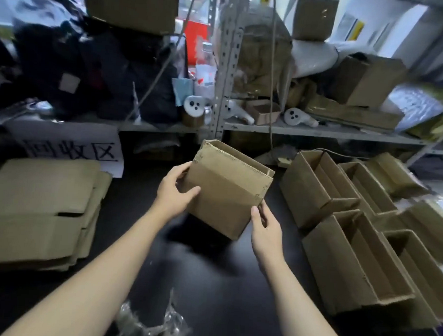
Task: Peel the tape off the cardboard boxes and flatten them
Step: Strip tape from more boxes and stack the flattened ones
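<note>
The box (226, 193) is up off the dark table (209, 282), held between both hands at the centre of our view. It is tilted, with its open top turned away from us and towards the shelf (319, 133). We see plain brown card on the face nearest us, and ragged edges along the top rim.

The left hand (175, 188) grips the box's left side. Its thumb lies across the front face and its fingers wrap round behind, out of our sight. The right hand (264, 229) holds the lower right corner, with the thumb pressed on the front face and the fingers curled along the right edge.

To the left, a flat stack (38, 209) of cardboard lies on the table, well apart from the held box. To the right, several open boxes (303, 195) stand close together in rows, their openings facing up. At the near edge, between the forearms, we make out a clear crumpled wad (150, 326). It is probably peeled tape, though the blur keeps us from being sure.

Behind the flat stack, a white sign (72, 144) with dark characters hangs below the shelf. The shelf itself is crowded with more cardboard, dark bags and pale plastic items.
</note>
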The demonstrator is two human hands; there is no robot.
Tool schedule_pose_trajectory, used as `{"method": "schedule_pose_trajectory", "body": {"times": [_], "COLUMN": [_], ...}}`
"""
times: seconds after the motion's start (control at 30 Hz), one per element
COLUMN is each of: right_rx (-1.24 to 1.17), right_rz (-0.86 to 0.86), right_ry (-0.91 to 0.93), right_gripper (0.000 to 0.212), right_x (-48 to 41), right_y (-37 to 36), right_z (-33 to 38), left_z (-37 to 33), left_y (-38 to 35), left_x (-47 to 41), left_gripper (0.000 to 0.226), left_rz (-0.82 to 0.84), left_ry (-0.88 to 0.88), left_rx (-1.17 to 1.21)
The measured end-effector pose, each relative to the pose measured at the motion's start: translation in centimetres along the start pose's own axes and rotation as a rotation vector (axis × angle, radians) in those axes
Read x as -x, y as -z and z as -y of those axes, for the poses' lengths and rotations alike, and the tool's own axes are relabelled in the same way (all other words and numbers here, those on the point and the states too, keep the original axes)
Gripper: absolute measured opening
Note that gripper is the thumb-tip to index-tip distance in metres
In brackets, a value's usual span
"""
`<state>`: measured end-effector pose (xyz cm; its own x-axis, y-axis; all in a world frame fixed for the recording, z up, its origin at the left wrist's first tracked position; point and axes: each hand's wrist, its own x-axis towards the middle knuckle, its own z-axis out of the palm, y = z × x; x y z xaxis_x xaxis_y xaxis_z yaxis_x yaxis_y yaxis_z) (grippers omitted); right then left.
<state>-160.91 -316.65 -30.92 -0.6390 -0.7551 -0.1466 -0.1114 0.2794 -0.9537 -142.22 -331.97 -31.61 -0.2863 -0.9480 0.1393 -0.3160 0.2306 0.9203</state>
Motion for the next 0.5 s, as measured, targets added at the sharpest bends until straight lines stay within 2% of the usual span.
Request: {"method": "schedule_pose_trajectory", "body": {"times": [0.17,0.33,0.5], "right_rx": [-0.069,-0.091,-0.066], "right_rz": [0.255,0.394,0.444], "right_ry": [0.044,0.091,0.103], "right_gripper": [0.047,0.043,0.043], "right_x": [4.5,9.6,13.4], "right_y": [-4.7,-8.5,-10.9], "right_z": [1.6,1.9,2.7], "left_z": [-0.3,-0.1,0.6], "left_y": [7.4,13.1,16.5], "left_x": [7.0,14.8,20.2], "left_gripper": [0.065,0.068,0.068], "left_rz": [-0.168,-0.28,-0.388], "left_ry": [0.048,0.136,0.249], "left_rx": [0.024,-0.001,-0.009]}}
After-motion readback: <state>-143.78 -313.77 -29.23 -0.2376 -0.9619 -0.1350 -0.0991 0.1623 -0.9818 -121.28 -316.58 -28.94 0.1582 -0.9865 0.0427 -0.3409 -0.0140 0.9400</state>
